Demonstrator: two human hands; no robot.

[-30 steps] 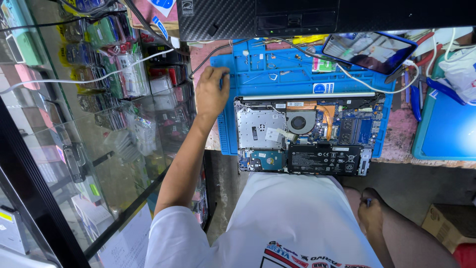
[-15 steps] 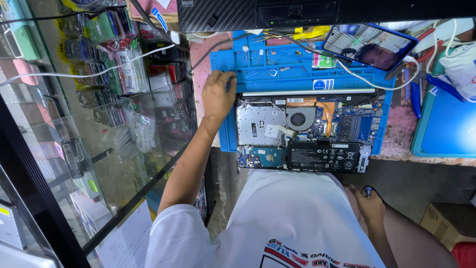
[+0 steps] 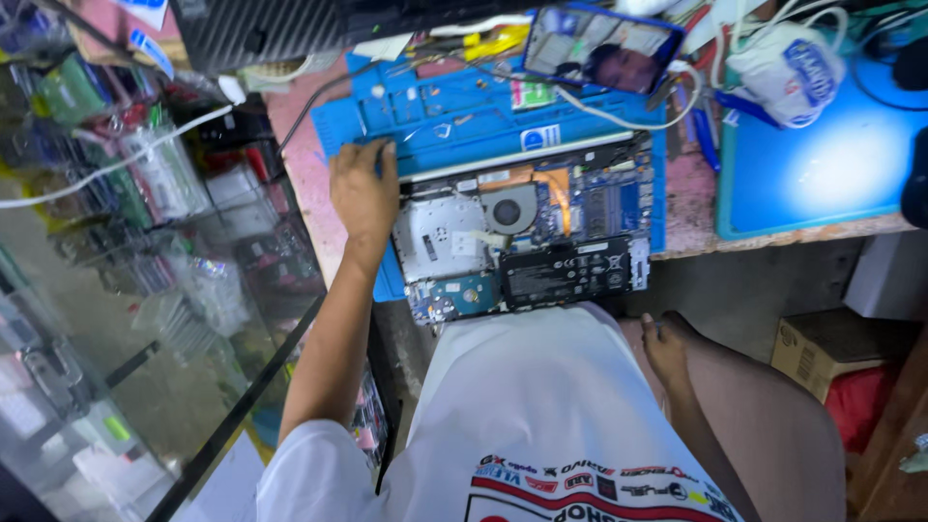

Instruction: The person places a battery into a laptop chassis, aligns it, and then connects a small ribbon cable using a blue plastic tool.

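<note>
Opened laptop (image 3: 527, 237) on blue mat (image 3: 454, 121), its near edge overhanging the bench. Left hand (image 3: 362, 188) rests flat, fingers together, at the laptop's left corner. Right hand (image 3: 667, 348) lies on thigh, fingers hidden. Glass cabinet (image 3: 145, 242) holds packaged parts, indistinct behind reflections.

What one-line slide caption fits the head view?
Left hand rests on the blue repair mat beside an opened laptop; right hand lies on the thigh.
</note>
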